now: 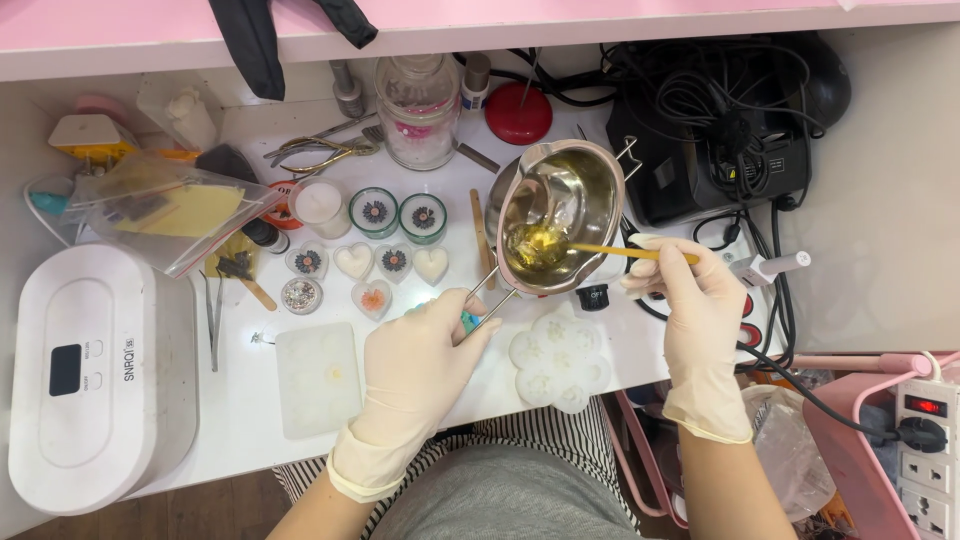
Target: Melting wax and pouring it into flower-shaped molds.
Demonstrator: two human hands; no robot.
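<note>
Gloved, the left hand [420,365] sits nearest the camera, its grip closed around the wire handle of the steel melting pot [555,225], which hangs tilted above the white surface [250,420]. Beside it, the right hand [690,300] pinches a wooden stick [625,252] whose tip dips into the golden liquid in the pot. Judging by the layout, some work looks finished: small heart moulds [353,260] and round tins [374,211] appear filled, while the flower-shaped mould [560,360] under the pot seems unpoured.
</note>
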